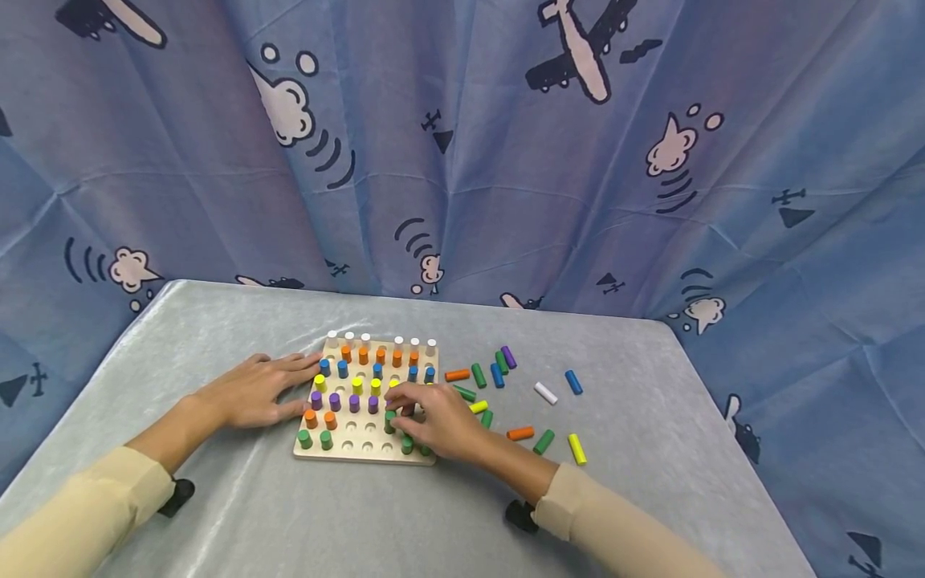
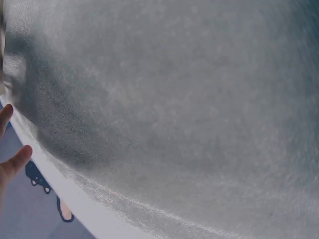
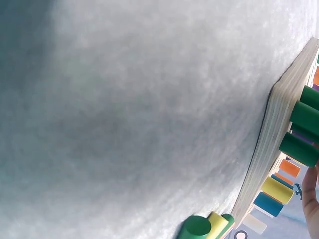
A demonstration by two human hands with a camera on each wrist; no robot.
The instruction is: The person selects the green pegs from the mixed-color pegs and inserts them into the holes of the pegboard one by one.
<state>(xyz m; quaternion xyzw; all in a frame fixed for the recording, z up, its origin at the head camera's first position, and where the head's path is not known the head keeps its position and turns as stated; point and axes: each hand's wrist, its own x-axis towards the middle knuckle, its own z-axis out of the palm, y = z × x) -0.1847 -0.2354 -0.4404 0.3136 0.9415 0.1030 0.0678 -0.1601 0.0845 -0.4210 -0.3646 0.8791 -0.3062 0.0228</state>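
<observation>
A wooden pegboard (image 1: 357, 455) lies on the table with rows of white, orange, blue, yellow, purple and green pegs standing in it. My right hand (image 1: 444, 421) is over its right side and pinches a green peg (image 1: 390, 422) upright between thumb and fingertips, close above the front rows. Part of the board's right side is hidden under this hand. My left hand (image 1: 253, 391) lies flat with fingers extended, its fingertips at the board's left edge. In the right wrist view, a finger (image 3: 310, 199) shows beside green pegs (image 3: 299, 148) at the board's corner.
Loose pegs are scattered right of the board, among them a white peg (image 1: 545, 392), a blue peg (image 1: 574, 381), a yellow peg (image 1: 576, 449) and an orange peg (image 1: 520, 433). A grey cloth (image 1: 238, 514) covers the table. Behind it hangs a blue curtain (image 1: 491, 225) with airplane prints.
</observation>
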